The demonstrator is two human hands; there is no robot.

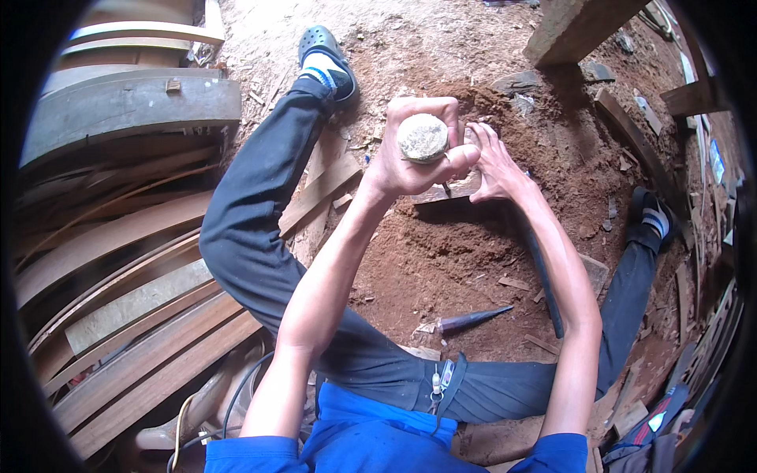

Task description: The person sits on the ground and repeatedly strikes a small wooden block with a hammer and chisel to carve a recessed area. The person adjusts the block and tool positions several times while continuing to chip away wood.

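Note:
My left hand (pixel 418 154) is wrapped round a thick, upright tool handle with a pale, rough round end (pixel 423 139). The rest of that tool is mostly hidden under the hand; a thin dark part shows just below it. Beside it, my right hand (pixel 498 164) rests with fingers stretched out and thumb apart on a wooden block (pixel 457 188). Brown sawdust (pixel 434 252) lies around the block. Closer to me, a dark tapered tool (pixel 475 319) with a pale, frayed-looking end lies on the sawdust.
Curved planks (pixel 118 229) are stacked at the left. A dark bar (pixel 542 276) runs under my right forearm. A thick timber post (pixel 579 31) stands at the far right, near a loose board (pixel 639 138). My legs (pixel 260 205) spread around the work spot. A cable (pixel 236 394) lies lower left.

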